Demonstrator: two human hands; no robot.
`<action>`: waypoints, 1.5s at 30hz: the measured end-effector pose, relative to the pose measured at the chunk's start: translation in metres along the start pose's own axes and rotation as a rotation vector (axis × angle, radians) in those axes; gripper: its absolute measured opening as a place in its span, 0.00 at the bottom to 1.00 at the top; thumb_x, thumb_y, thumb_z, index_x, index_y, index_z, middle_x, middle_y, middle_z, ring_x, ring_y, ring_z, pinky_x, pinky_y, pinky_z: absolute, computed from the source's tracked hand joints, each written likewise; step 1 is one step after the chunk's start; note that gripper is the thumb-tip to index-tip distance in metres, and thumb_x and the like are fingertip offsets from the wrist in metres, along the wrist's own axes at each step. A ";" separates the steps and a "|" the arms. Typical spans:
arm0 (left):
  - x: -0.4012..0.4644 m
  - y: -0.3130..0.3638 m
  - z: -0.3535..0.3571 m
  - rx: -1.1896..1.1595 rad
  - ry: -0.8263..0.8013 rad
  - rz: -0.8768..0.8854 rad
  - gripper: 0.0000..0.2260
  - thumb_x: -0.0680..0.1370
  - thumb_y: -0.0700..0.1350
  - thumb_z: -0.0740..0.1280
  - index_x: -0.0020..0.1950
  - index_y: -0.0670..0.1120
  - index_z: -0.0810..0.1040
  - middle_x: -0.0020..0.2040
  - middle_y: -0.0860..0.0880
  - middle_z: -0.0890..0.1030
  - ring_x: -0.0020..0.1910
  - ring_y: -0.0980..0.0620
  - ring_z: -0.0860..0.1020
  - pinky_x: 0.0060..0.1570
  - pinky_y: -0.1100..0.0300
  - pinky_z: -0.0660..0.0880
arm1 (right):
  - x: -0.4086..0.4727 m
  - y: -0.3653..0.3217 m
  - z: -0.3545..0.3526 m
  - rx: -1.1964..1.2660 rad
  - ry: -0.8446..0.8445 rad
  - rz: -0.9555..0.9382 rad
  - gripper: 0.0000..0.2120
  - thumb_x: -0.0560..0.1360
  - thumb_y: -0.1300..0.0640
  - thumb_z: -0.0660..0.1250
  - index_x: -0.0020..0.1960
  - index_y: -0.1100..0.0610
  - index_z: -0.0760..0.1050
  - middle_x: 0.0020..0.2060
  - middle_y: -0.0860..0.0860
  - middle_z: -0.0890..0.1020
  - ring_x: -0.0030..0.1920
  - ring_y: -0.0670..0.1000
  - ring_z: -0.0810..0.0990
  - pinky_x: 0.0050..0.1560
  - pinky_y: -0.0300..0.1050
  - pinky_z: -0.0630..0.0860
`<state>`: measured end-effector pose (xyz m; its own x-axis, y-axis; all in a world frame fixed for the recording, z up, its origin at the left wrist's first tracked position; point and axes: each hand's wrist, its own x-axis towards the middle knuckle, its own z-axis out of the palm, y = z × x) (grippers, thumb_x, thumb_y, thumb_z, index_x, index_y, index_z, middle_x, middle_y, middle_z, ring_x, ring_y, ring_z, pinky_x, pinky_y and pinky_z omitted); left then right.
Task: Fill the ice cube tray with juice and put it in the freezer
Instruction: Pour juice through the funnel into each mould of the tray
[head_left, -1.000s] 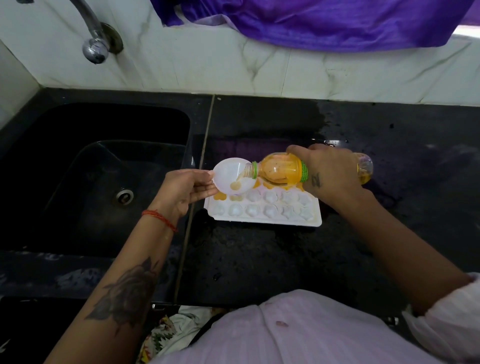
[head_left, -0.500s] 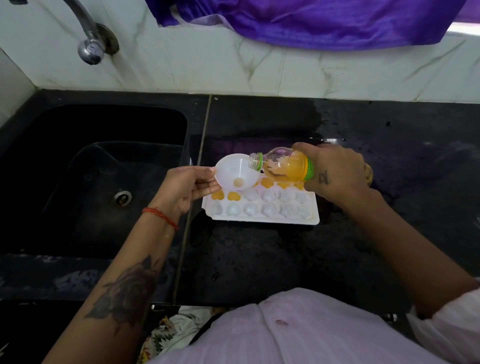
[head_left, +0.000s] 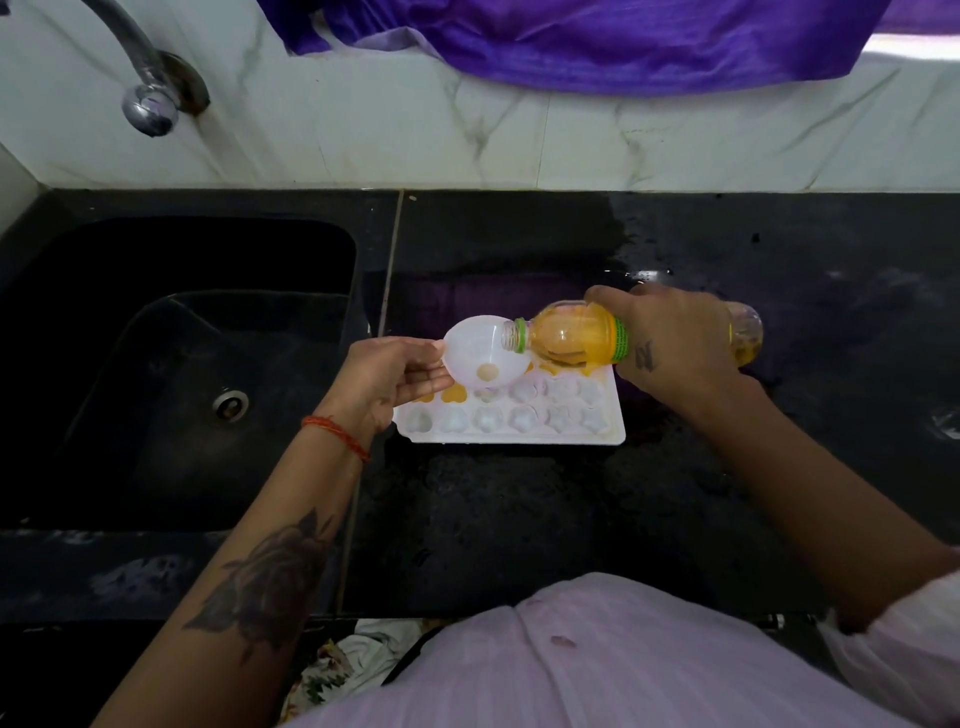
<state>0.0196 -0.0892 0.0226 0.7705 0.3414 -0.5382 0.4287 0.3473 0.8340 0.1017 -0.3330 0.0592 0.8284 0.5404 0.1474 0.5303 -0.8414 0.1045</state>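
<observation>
A white ice cube tray (head_left: 519, 435) lies on the black counter just right of the sink. Its far row and the two left cells of the middle row hold orange juice; the near row is white. My left hand (head_left: 387, 376) grips a white plastic funnel (head_left: 478, 356) by its rim, spout over a middle-row cell. My right hand (head_left: 670, 340) holds a clear juice bottle (head_left: 571, 338) tipped nearly flat, its uncapped mouth over the funnel's bowl. A little juice shows at the funnel's bottom.
A black sink (head_left: 176, 364) with a metal drain lies to the left, and a chrome tap (head_left: 148, 104) juts from the marble wall above it. The black counter (head_left: 519, 519) looks wet. Purple cloth (head_left: 571, 41) hangs over the back ledge.
The funnel has shifted one cell to the right along the middle row. The bottle tipped up briefly, then tilted back down to the funnel. A second middle-row cell now holds juice.
</observation>
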 end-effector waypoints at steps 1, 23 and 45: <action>0.000 0.000 0.000 0.002 -0.001 -0.001 0.01 0.72 0.34 0.69 0.42 0.37 0.80 0.31 0.44 0.84 0.32 0.48 0.84 0.30 0.63 0.79 | 0.000 0.000 0.000 -0.006 0.000 -0.002 0.25 0.71 0.55 0.68 0.65 0.44 0.67 0.49 0.53 0.80 0.50 0.59 0.79 0.41 0.46 0.66; -0.001 0.006 0.006 -0.022 -0.024 0.005 0.02 0.73 0.33 0.68 0.44 0.36 0.80 0.33 0.44 0.84 0.33 0.49 0.84 0.31 0.62 0.79 | -0.004 0.007 -0.006 0.165 -0.089 0.080 0.31 0.67 0.48 0.73 0.67 0.41 0.65 0.51 0.51 0.80 0.53 0.57 0.79 0.46 0.48 0.73; 0.005 -0.005 0.034 0.038 -0.058 -0.019 0.02 0.73 0.34 0.68 0.42 0.37 0.80 0.32 0.44 0.84 0.33 0.48 0.84 0.31 0.62 0.79 | -0.026 0.025 -0.005 0.006 -0.018 0.118 0.27 0.70 0.57 0.69 0.67 0.46 0.67 0.51 0.56 0.80 0.52 0.60 0.78 0.49 0.49 0.70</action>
<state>0.0373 -0.1194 0.0202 0.7877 0.2830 -0.5472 0.4605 0.3195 0.8282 0.0924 -0.3676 0.0632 0.8882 0.4375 0.1406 0.4299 -0.8992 0.0817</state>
